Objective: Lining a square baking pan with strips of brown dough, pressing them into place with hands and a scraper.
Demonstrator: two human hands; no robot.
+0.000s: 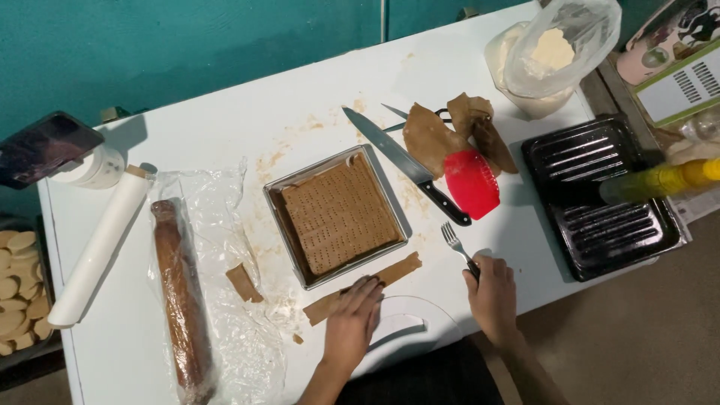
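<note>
My left hand lies flat on the near end of a long dough strip, fingers spread and pressing down rather than closed around it, so the strip stays put on the surface just in front of the tin. My right hand is closed around the dark handle of a fork, tines pointing away from me toward the knife; the fork rests low, near the surface, off to the right of the tin.

The tin sits square in the middle, within easy reach of both hands. The dough sheet inside it is pricked all over with rows of small holes and fills the base, with a dark gap along the left wall. The strip under my left hand lies along the tin's near edge, touching or almost touching its corner.

To the left, a rolling pin coated in dough lies on crinkled plastic film, with a small dough scrap beside it. A paper roll lies further left. Behind the tin, the knife lies diagonally, its blade clear of my hands, next to crumpled brown paper and a red sieve. A black tray lies to the right.
</note>
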